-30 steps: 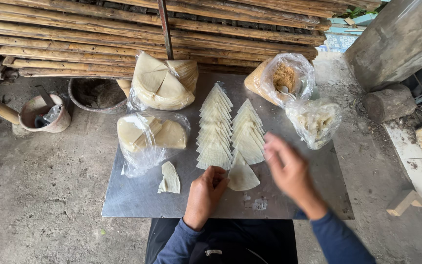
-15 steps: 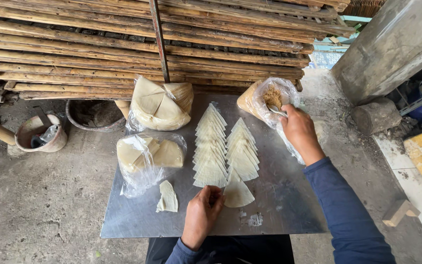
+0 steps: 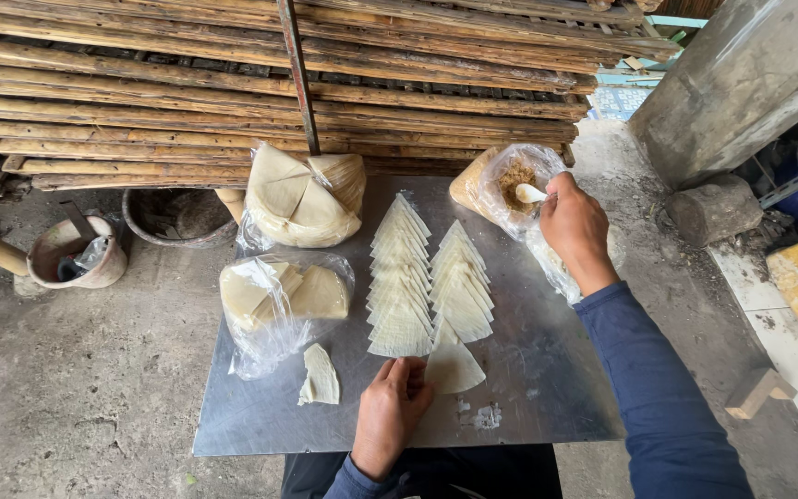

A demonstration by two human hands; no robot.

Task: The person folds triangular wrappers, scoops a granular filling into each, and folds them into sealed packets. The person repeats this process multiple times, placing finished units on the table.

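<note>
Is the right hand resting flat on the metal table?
No, the right hand is raised at the open plastic bag of brown filling, holding a white spoon in it, not lying on the metal table.

The spoon (image 3: 530,193) bowl is buried in the filling bag (image 3: 508,185), the right hand (image 3: 576,225) covers its handle and a 2nd bag behind.

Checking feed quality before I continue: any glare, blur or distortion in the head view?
Head view: soft, even daylight, faint shadows; dull sheen on the metal table, no harsh glare; left hand, right hand and triangular wrappers sharp; wide-angle bending at the edges.
</note>
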